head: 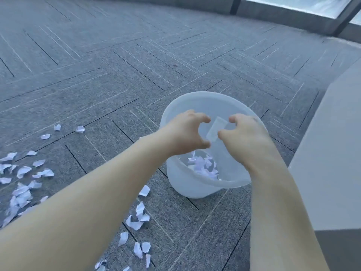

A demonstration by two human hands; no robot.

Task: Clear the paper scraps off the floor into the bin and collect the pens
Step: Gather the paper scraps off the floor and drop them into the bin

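Both hands [214,133] hover spread, empty, over the bin [195,184]; paper scraps [23,184] lie left on floor

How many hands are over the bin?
2: the left hand and right hand both hover over the white bin, fingers curled open, side by side.

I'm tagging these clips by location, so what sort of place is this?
Probably an office or similar commercial interior: grey carpet tiles laid in a herringbone pattern, a glazed wall with dark frames at floor level, and a pale cabinet or desk side beside the bin.
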